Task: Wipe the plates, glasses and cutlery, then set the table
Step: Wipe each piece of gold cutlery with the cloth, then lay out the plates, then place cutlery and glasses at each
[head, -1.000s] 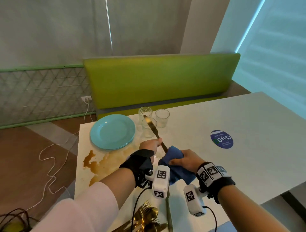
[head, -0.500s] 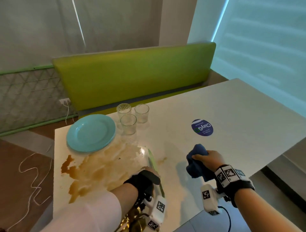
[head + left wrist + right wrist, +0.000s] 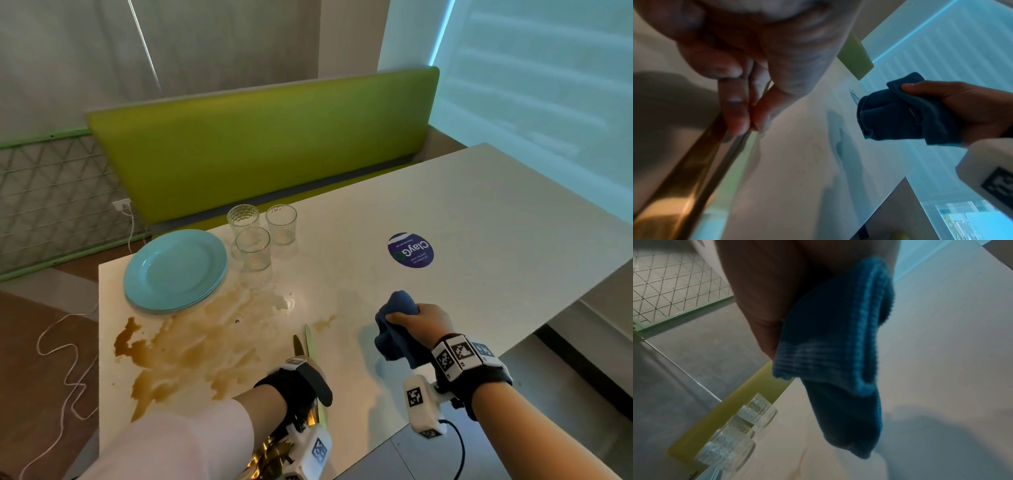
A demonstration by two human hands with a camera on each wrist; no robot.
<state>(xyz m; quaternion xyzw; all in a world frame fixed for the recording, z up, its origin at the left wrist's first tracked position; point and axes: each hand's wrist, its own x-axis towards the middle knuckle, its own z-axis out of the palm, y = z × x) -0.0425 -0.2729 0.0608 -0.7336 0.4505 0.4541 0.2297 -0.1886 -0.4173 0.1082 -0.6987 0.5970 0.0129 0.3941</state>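
Both hands, left hand (image 3: pixel 305 371) apparently lower, remain apart since before.

A café or canteen dining corner. A long green upholstered bench (image 3: pixel 260 144) runs along the wall behind a pale counter (image 3: pixel 479 212), the kind of fixed seating eateries use. On the counter, in front of the bench, lies a round branded sticker (image 3: pixel 411 249). Stacked blue plates (image 3: pixel 174 270) and three patterned glasses (image 3: pixel 253 248) stand just before the bench. Window blinds (image 3: pixel 548 68) hang to the right of the bench.
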